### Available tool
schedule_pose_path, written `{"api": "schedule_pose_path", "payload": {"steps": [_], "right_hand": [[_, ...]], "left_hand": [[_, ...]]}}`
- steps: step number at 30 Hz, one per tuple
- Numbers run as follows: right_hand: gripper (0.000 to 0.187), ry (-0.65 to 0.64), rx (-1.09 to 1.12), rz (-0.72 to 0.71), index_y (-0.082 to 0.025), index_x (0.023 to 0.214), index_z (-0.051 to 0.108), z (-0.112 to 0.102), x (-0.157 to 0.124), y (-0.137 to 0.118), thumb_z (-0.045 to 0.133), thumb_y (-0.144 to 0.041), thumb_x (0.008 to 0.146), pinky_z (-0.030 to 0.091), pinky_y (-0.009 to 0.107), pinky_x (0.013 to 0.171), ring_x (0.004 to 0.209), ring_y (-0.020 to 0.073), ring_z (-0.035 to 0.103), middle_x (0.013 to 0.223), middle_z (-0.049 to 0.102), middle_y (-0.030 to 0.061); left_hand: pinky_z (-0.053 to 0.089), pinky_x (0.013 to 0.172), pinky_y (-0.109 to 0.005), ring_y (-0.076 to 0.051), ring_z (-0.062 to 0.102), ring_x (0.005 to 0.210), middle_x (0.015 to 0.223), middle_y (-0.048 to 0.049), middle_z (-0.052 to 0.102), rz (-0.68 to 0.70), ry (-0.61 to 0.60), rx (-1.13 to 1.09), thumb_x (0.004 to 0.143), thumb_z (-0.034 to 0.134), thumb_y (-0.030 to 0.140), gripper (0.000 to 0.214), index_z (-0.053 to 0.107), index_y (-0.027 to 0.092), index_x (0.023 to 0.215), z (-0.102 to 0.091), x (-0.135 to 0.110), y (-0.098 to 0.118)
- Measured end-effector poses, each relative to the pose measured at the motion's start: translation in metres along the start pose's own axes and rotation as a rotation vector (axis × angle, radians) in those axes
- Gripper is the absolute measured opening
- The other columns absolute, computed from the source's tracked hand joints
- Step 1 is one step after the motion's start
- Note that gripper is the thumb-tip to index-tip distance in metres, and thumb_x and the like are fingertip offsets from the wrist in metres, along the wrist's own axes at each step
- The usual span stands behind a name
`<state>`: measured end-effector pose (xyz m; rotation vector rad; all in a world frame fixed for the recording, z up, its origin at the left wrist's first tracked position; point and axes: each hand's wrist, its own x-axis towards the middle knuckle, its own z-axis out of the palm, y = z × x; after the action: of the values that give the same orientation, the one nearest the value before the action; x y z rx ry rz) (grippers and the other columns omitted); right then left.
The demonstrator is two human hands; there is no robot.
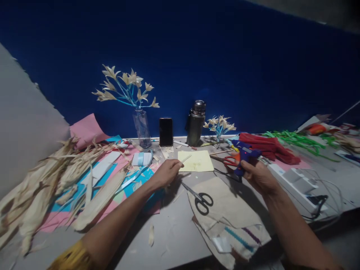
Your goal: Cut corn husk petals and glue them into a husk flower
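My right hand (258,174) is wrapped round the handle of a blue hot glue gun (249,150), whose nozzle points left and which shows a small red light. The fingers of my left hand (168,171) are pinched on a thin pale stick (186,158); its exact kind is unclear. That stick reaches over a yellow paper sheet (206,159) with small smears on it. Black-handled scissors (203,200) lie on a cream cloth (216,191) nearer to me. Red-handled pliers (229,161) rest just left of the glue gun, partly hidden by it.
Dried corn husks (42,195) and coloured paper (67,221) cover the left. Along the back stand a glass vase (141,127) of husk flowers, a phone (165,132), a flask (196,123) and small flowers (220,125). A power strip (292,187) with cords lies right.
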<state>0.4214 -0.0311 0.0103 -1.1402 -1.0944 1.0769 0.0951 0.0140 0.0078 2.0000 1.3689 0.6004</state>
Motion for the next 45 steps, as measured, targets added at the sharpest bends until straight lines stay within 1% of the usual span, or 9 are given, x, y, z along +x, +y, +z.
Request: {"api": "schedule_pose_path", "payload": {"steps": [3, 5, 9, 13, 16, 19, 32, 39, 45], "right_hand": [[0.055, -0.056, -0.088, -0.033, -0.018, 0.112, 0.069, 0.026, 0.008, -0.009, 0.083, -0.051, 0.071, 0.057, 0.039, 0.079, 0.092, 0.0266, 0.070, 0.101, 0.072, 0.0094], [0.053, -0.074, -0.158, -0.092, -0.019, 0.112, 0.068, 0.047, 0.015, -0.014, 0.083, -0.049, 0.071, 0.056, 0.037, 0.080, 0.093, 0.0247, 0.069, 0.103, 0.072, 0.0083], [0.045, -0.219, -0.232, -0.116, -0.016, 0.105, 0.065, 0.094, 0.023, -0.012, 0.078, -0.047, 0.075, 0.055, 0.035, 0.078, 0.077, 0.0195, 0.067, 0.084, 0.070, 0.0041], [0.036, -0.223, -0.181, -0.124, -0.019, 0.094, 0.059, 0.119, 0.018, 0.012, 0.077, -0.042, 0.074, 0.051, 0.026, 0.059, 0.063, 0.0128, 0.058, 0.082, 0.065, -0.0004], [0.031, -0.220, -0.171, -0.084, -0.019, 0.090, 0.057, 0.120, 0.015, 0.029, 0.075, -0.039, 0.074, 0.046, 0.024, 0.054, 0.058, 0.0114, 0.054, 0.073, 0.060, -0.0033], [0.028, -0.204, -0.211, -0.043, -0.019, 0.088, 0.058, 0.115, 0.014, 0.036, 0.073, -0.038, 0.074, 0.041, 0.024, 0.051, 0.054, 0.0116, 0.051, 0.066, 0.054, -0.0051], [0.028, -0.155, -0.452, -0.140, -0.019, 0.097, 0.061, 0.124, 0.000, 0.034, 0.069, -0.032, 0.073, 0.044, 0.027, 0.065, 0.071, 0.0170, 0.054, 0.082, 0.064, -0.0005], [0.028, -0.131, -0.564, -0.218, -0.021, 0.094, 0.058, 0.122, 0.000, 0.029, 0.069, -0.036, 0.072, 0.043, 0.027, 0.062, 0.068, 0.0180, 0.055, 0.078, 0.065, -0.0002], [0.024, -0.049, -0.703, -0.384, -0.023, 0.090, 0.054, 0.119, 0.001, 0.039, 0.066, -0.035, 0.074, 0.041, 0.027, 0.060, 0.063, 0.0164, 0.053, 0.075, 0.063, -0.0010]], "left_hand": [[0.036, 0.045, -0.024, -0.011, 0.047, 0.042, 0.060, 0.0018, 0.059, -0.115, -0.184, -0.661, 0.088, 0.052, 0.045, 0.034, 0.063, 0.016, 0.101, -0.008, -0.021, 0.013], [0.038, 0.046, -0.024, -0.014, 0.053, 0.043, 0.061, -0.0016, 0.065, -0.154, -0.237, -0.840, 0.086, 0.057, 0.050, 0.036, 0.060, 0.017, 0.100, -0.010, -0.035, 0.022], [0.045, 0.058, -0.026, -0.016, 0.061, 0.057, 0.068, -0.0078, 0.072, -0.125, -0.167, -0.918, 0.081, 0.067, 0.051, 0.036, 0.062, 0.016, 0.087, -0.009, -0.051, 0.033], [0.040, 0.061, -0.024, -0.012, 0.053, 0.064, 0.072, -0.0055, 0.068, -0.127, -0.006, -0.846, 0.072, 0.077, 0.044, 0.031, 0.072, 0.013, 0.074, -0.004, -0.053, 0.030], [0.033, 0.056, -0.024, -0.011, 0.046, 0.058, 0.059, -0.0004, 0.056, -0.175, 0.038, -0.859, 0.068, 0.081, 0.044, 0.032, 0.076, 0.013, 0.073, 0.002, -0.052, 0.023], [0.026, 0.050, -0.024, -0.009, 0.040, 0.051, 0.054, 0.0018, 0.051, -0.224, -0.053, -0.940, 0.066, 0.083, 0.047, 0.036, 0.076, 0.013, 0.075, 0.008, -0.054, 0.023], [0.026, 0.045, -0.021, -0.007, 0.042, 0.044, 0.052, -0.0010, 0.057, -0.285, -0.111, -1.094, 0.063, 0.083, 0.050, 0.041, 0.075, 0.011, 0.076, 0.015, -0.058, 0.029], [0.024, 0.044, -0.021, -0.008, 0.041, 0.044, 0.051, -0.0003, 0.056, -0.282, -0.111, -1.083, 0.066, 0.082, 0.046, 0.037, 0.076, 0.012, 0.077, 0.016, -0.058, 0.025], [0.028, 0.048, -0.021, -0.008, 0.044, 0.049, 0.058, -0.0022, 0.060, -0.277, -0.060, -1.008, 0.065, 0.082, 0.038, 0.028, 0.069, 0.013, 0.063, 0.018, -0.057, 0.023]]}}
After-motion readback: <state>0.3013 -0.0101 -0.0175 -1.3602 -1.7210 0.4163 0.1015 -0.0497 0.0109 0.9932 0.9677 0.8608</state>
